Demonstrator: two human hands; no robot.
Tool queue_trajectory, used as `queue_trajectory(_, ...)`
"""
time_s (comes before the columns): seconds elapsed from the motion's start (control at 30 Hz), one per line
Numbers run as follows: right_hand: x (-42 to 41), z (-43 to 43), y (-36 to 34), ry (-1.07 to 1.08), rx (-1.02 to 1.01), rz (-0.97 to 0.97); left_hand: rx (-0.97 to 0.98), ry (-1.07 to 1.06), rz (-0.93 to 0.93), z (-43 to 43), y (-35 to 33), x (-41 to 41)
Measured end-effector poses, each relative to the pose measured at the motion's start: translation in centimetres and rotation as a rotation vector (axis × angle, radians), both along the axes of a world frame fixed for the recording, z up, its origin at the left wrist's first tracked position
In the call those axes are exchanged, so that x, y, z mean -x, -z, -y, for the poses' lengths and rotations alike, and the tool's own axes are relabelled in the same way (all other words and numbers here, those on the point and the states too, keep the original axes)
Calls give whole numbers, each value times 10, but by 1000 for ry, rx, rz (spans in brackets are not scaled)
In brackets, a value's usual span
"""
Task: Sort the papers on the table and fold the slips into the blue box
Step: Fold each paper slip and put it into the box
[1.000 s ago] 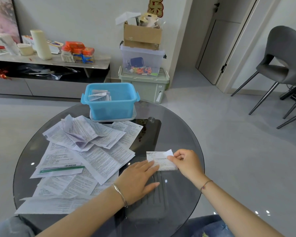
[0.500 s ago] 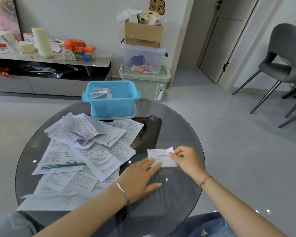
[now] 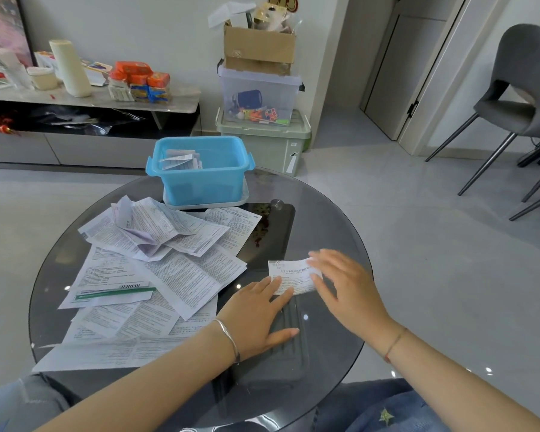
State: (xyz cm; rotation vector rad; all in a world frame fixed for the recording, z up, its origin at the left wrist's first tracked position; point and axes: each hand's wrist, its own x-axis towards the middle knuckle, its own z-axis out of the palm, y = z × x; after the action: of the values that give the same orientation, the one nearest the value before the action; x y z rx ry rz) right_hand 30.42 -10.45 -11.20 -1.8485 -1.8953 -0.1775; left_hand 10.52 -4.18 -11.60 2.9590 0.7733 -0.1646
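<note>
A: status on the slip (image 3: 290, 277)?
B: flat on the round glass tabletop (image 3: 325, 219), near side, right of centre; printed side up; apart from the loose papers (image 3: 156, 269), which are heaped over the left half.
A: left hand (image 3: 256, 313)?
B: palm down on the glass; grip spread, fingers straight; fingertips (image 3: 273, 284) press the slip's lower left corner; thumb out to the right on bare glass; silver bangle (image 3: 229, 339) on the wrist.
A: right hand (image 3: 346, 291)?
B: motion-blurred; over the slip's right end, covering it; grip spread, fingers extended, pinching nothing; can't tell if it touches the paper; red cord (image 3: 393, 342) on the wrist.
A: blue box (image 3: 200, 182)?
B: far side of the tabletop; open top; stands on a clear lid (image 3: 206, 206); well apart from both hands; several folded slips (image 3: 180, 162) inside, against its left wall.
A: pile condition?
B: sheets overlap at mixed angles; crumpled ones on top, just in front of the box; one green-striped sheet (image 3: 116, 293) with a barcode at the left; the lowest sheet runs along the near edge.
A: background?
B: three stacked containers by the wall: green bin (image 3: 268, 145), clear bin (image 3: 259, 88) on it, cardboard box (image 3: 259, 48) on top; grey chair (image 3: 524, 88) at the right; low sideboard (image 3: 91, 101) at the left, packets and a cream cylinder on it.
</note>
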Motion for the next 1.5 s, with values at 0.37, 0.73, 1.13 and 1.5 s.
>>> queue_trajectory(0.37, 9, 22, 27, -118, 206, 330, -26, -30, 27, 9, 4, -4)
queue_trajectory(0.73, -19, 34, 24, -109, 179, 254, -39, -36, -6, 16, -1, -16)
queue_trajectory(1.13, -15, 25, 17, -92, 56, 349, -56, -67, -64, 11, -17, 10)
queue_trajectory(1.5, -10, -13, 9, -291, -44, 501, -104, -23, 13, -7, -17, 1)
